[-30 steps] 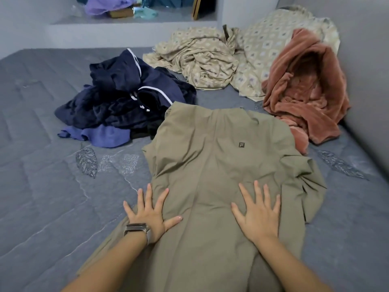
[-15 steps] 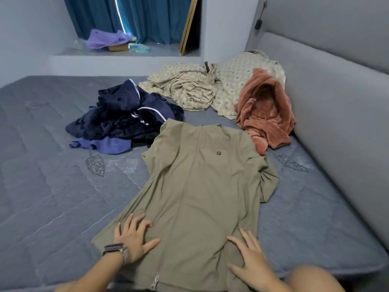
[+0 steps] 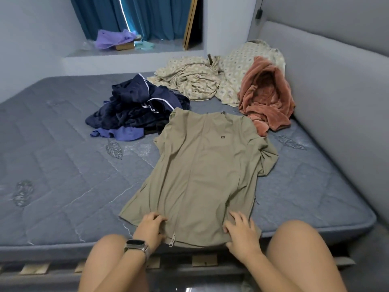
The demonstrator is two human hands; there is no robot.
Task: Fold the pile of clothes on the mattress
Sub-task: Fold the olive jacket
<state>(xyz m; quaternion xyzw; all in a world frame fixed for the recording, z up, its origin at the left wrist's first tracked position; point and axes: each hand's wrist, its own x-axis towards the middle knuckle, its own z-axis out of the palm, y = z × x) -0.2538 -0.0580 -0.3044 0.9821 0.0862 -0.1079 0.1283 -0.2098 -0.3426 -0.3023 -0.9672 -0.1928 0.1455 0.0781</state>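
Note:
An olive-green zip garment lies spread flat on the grey-blue mattress, its hem at the near edge. My left hand, with a watch on the wrist, grips the hem beside the zipper pull, fingers curled into the cloth. My right hand grips the hem's right part, fingers bent over the fabric. A pile of dark navy and purple clothes sits just behind the garment's left shoulder.
Patterned beige bedding and a rust-coloured fleece lie at the back right against the padded grey headboard. A window ledge holds a purple cloth. My bare knees are at the mattress's near edge, above wooden slats.
Both hands slid down the garment from its middle to the hem, going from flat palms to curled fingers. The view pulled back from the bed.

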